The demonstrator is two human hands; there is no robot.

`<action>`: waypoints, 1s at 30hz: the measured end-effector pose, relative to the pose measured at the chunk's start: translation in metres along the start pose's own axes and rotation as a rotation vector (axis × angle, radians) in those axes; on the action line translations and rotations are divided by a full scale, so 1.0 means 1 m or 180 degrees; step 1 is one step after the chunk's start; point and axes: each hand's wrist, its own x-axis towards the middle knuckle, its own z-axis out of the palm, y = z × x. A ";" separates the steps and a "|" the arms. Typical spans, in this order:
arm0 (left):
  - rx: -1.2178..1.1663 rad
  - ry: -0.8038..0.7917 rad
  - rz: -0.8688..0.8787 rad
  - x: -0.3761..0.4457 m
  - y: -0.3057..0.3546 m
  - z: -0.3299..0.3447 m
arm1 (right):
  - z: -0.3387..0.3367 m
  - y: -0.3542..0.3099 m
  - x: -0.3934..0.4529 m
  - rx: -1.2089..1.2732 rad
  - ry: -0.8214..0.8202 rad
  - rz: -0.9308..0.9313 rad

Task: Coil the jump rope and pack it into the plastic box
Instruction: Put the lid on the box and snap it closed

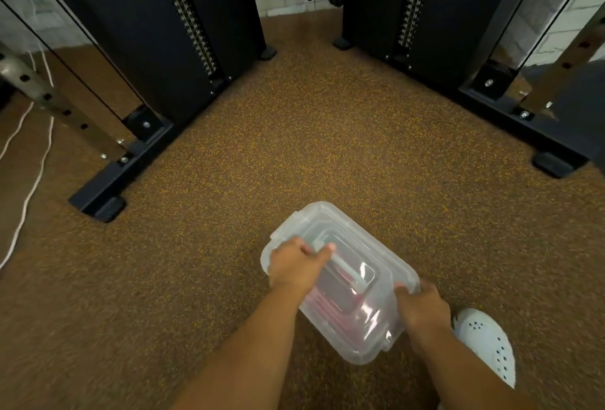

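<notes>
Light is moderate and warm, falling from above; the speckled floor [327,148] is brightest beyond the left hand [296,264] and dims toward the frame edges. A soft shadow lies under the plastic box [343,321], whose clear lid carries small white glints just beside the right hand [422,308]. The forearms and the floor near them are motion-blurred. Wide-angle distortion splays the black machine columns [157,33] outward at the top corners.

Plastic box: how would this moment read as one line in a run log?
plastic box: lid on, pink inside | left hand: gripping lid handle | right hand: holding box edge | floor: speckled brown
</notes>
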 end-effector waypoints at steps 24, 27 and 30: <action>-0.2301 0.0060 -0.1905 0.016 -0.055 0.003 | -0.011 -0.018 0.012 0.0054 -0.1142 -0.0442; -0.2416 0.0049 -0.1902 0.009 -0.055 0.011 | -0.006 -0.020 0.011 0.0137 -0.1007 -0.0449; -0.2438 0.0057 -0.1903 0.004 -0.060 0.012 | -0.005 -0.023 0.017 0.0166 -0.0820 -0.0421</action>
